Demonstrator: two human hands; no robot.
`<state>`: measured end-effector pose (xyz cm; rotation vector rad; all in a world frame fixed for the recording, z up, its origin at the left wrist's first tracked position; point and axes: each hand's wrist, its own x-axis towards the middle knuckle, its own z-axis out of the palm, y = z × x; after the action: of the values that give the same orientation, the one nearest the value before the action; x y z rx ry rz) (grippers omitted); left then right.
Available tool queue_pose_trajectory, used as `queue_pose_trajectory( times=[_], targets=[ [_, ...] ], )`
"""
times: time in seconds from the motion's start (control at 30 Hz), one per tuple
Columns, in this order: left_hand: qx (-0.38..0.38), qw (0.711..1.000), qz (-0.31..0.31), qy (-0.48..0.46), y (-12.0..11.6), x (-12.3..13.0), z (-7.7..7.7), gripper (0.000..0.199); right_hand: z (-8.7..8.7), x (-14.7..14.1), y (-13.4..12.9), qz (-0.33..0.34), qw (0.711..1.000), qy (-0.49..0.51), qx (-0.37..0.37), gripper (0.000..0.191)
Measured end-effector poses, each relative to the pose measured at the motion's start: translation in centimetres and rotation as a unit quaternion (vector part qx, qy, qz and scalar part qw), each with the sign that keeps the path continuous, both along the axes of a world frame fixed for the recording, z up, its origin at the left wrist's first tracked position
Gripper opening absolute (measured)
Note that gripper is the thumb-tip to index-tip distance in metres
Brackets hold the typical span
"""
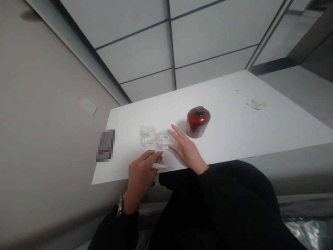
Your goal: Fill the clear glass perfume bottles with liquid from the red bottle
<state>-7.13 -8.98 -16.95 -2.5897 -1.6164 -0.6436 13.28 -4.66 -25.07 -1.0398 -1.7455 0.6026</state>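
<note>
My left hand (143, 168), with a watch at the wrist, is closed on a slim white stick-like item (159, 166) near the table's front edge. My right hand (186, 147) has its fingers apart over the right side of a clear glass container (164, 141); whether it touches the glass is hard to tell. Just left of that container stands a second clear one (148, 136). A dark red, rounded bottle (197, 123) with a black cap is upright beyond my right hand.
The white table (223, 104) carries a blurred flat object (105, 146) at its left edge and a crumpled pale piece (257, 103) at the far right. A wall with an outlet (88, 106) borders the left; panelled doors (145, 48) stand behind.
</note>
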Motion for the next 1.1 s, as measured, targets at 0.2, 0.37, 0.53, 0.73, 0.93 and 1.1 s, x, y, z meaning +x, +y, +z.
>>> queue_pose_trajectory(
  times=[0.2, 0.37, 0.53, 0.73, 0.93, 1.1],
  targets=[
    [-0.17, 0.974, 0.106, -0.106, 0.8, 0.6, -1.3, 0.016, -0.6, -1.1, 1.8, -0.019, 0.999, 0.046, 0.0, 0.069],
    [-0.22, 0.952, 0.118, -0.178, 1.7, 1.2, -1.2, 0.015, 1.7, -1.0, -2.0, -0.104, 0.985, 0.078, 0.113, 0.055],
    [-0.265, 0.9, 0.085, -0.334, 1.8, 2.4, -0.5, 0.025, 2.6, -1.6, -4.7, -0.011, 0.995, 0.062, 0.074, 0.046],
    [-0.29, 0.882, 0.068, -0.366, 1.4, 2.9, 0.6, 0.035, 2.4, -1.9, -4.3, -0.058, 0.989, 0.119, 0.069, 0.023],
    [-0.293, 0.906, 0.055, -0.301, 1.7, 0.0, 3.4, 0.032, 2.3, -1.2, -3.7, -0.113, 0.992, 0.057, 0.027, 0.025],
    [-0.113, 0.964, -0.039, -0.24, 5.1, -1.6, 6.2, 0.019, 1.8, -1.4, -3.2, -0.104, 0.994, -0.025, -0.034, 0.025]
  ],
)
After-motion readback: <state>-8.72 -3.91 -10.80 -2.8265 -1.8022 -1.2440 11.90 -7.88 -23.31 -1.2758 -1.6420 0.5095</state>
